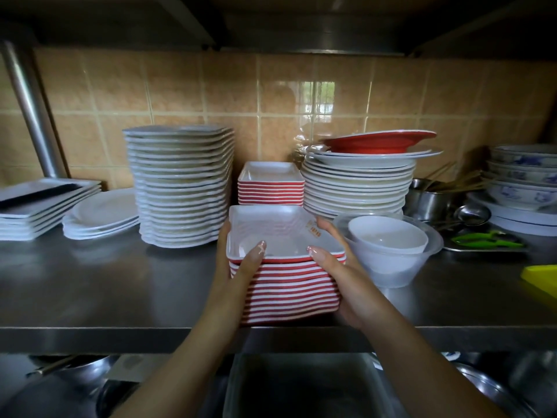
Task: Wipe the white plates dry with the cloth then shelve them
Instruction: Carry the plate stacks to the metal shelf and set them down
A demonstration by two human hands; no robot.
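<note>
— Two hands, clamped on one stack of square red-and-white plates (289,285); left hand (238,267) curled round its left side, right hand (337,267) round the right, thumbs hooked over the top plate's rim
— Resting where?
— At the front edge of the steel shelf (120,285), bottom plate down on the metal
— Just beside it?
— To the right, a white bowl (388,233) nested in a clear plastic tub (391,267), touching or nearly touching the right hand; cannot tell which
— Behind?
— A second, shorter stack of red-and-white squares (271,185) against the tiled wall (180,92), flanked by a tall pile of white plates (180,188) on the left and a round white pile (355,185) on the right, topped by a red dish (379,141)
— Far corners?
— Left, flat rectangular trays (39,203) and a few oval plates (102,215); right, blue-patterned bowls (524,176), a steel pot (428,200) with chopsticks, a ladle (470,214)
</note>
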